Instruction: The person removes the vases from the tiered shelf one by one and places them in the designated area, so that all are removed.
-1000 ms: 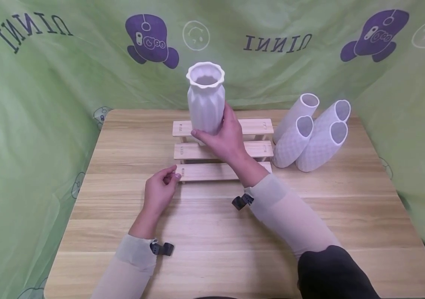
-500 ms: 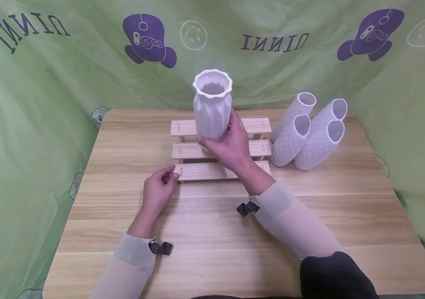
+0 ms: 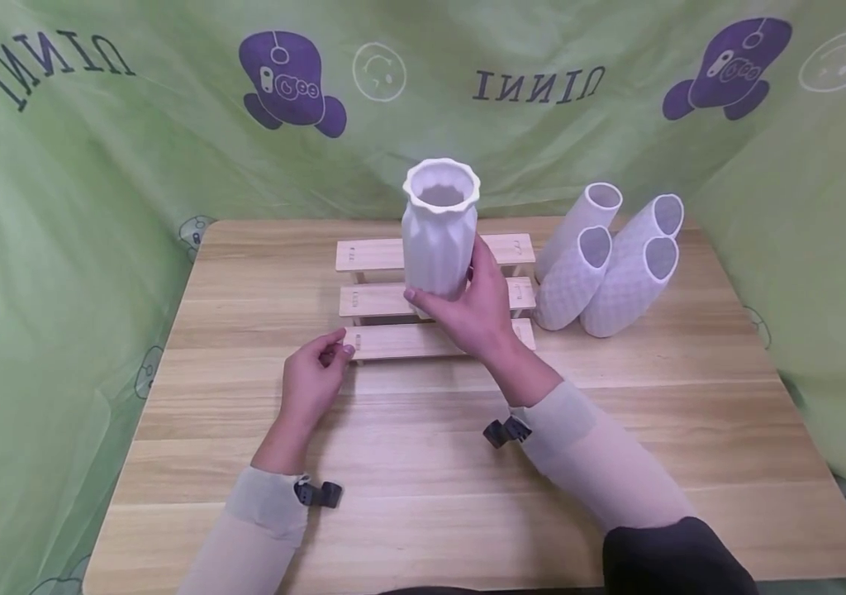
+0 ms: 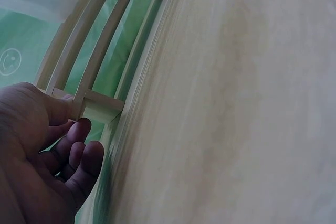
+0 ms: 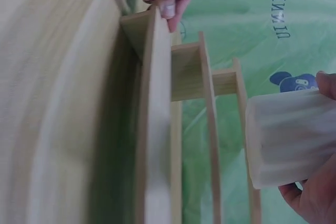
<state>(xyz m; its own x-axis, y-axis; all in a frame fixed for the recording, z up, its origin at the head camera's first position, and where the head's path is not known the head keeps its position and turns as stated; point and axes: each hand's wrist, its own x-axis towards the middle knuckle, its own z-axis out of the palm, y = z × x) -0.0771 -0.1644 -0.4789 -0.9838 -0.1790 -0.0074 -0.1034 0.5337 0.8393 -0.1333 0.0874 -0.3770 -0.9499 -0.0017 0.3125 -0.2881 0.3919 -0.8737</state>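
Observation:
My right hand (image 3: pixel 477 310) grips a white vase (image 3: pixel 439 248) with a wavy rim and fluted sides, thumb on its near left side. The vase is upright above a three-tier wooden rack (image 3: pixel 408 340). In the right wrist view the base of the vase (image 5: pixel 283 137) shows apart from the boards. At the rack's left end, my left hand (image 3: pixel 313 376) pinches the end of the lowest board between thumb and forefinger. The left wrist view shows that pinch close up, with the other fingers of the left hand (image 4: pixel 47 150) loosely curled.
Several white vases (image 3: pixel 627 285) with slanted openings stand close together just right of the rack. Everything rests on a wooden table (image 3: pixel 423 463). A green printed curtain (image 3: pixel 423 124) hangs behind the table and along both sides.
My right hand has brought the vase toward me and to the right, from over the top tier to above the lower boards. My left hand keeps its pinch on the rack.

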